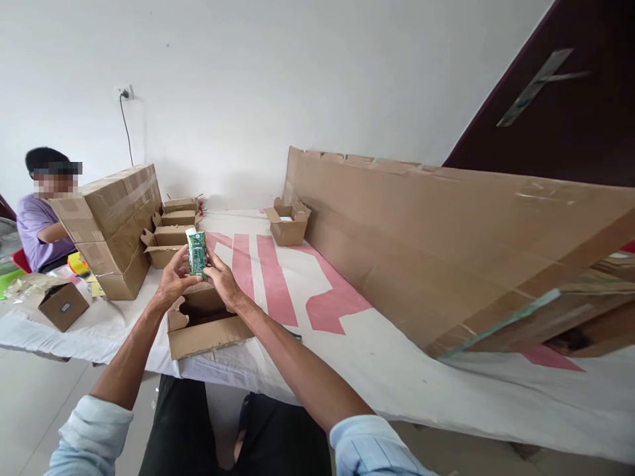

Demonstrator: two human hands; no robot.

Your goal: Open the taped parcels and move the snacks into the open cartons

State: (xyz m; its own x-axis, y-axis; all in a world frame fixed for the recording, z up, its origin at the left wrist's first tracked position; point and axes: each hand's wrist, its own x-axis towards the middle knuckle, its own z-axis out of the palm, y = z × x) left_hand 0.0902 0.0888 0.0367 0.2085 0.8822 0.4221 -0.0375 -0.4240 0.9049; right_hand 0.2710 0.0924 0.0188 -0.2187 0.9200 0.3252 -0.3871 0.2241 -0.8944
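Note:
Between my two hands a small green drink carton (197, 254) with a white top stands nearly upright, its printed face toward me. My left hand (173, 279) grips its left side, and my right hand (223, 281) has its fingers on the right side and lower edge. Just below them an open cardboard box (211, 338) sits near the table's front edge, its inside dark and partly covered by my right hand and forearm. Behind the carton, several open cardboard boxes (166, 256) stand in a row going back.
Taped boxes (112, 238) form a stack on the left, with a seated person (42, 225) beyond it. A smaller box (64, 305) lies at the left edge. A long cardboard panel (421, 244) borders the right, near another open box (288, 230). White cloth with pink patches covers the table (391, 377).

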